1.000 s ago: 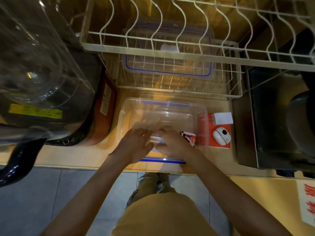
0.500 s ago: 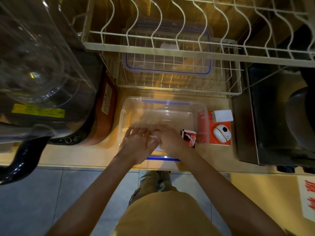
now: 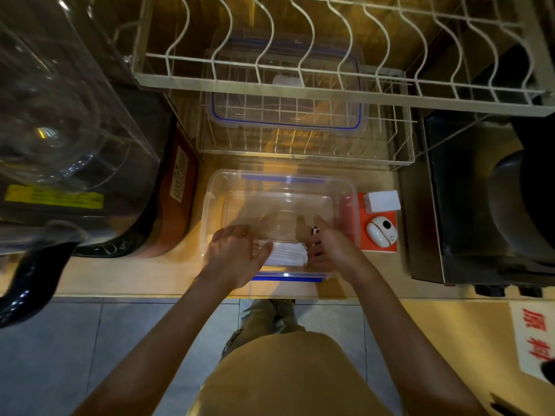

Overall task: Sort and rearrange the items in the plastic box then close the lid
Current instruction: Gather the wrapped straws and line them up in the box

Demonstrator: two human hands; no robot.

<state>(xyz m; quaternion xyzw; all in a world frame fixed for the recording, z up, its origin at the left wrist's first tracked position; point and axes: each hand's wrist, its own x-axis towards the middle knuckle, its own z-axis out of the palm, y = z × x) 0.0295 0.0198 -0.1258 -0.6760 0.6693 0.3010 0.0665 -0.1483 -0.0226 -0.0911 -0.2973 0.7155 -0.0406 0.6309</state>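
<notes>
Inside plastic box (image 3: 216, 202), both hands' fingers flanking white packets (image 3: 287, 253) (grip unclear, small dark-patterned item half-hidden).

A white wire dish rack (image 3: 300, 85) stands at the back of the wooden counter (image 3: 126, 274). A clear jug with a black handle (image 3: 33, 274) sits far left. A white round device (image 3: 382, 231) lies on an orange card (image 3: 390, 249) beside a white box (image 3: 382, 200)

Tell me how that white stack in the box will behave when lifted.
The white stack looks like thin layered sheets, so probably light and floppy. It may fan apart unless squeezed from both ends, where the left hand and right hand sit now.
</notes>
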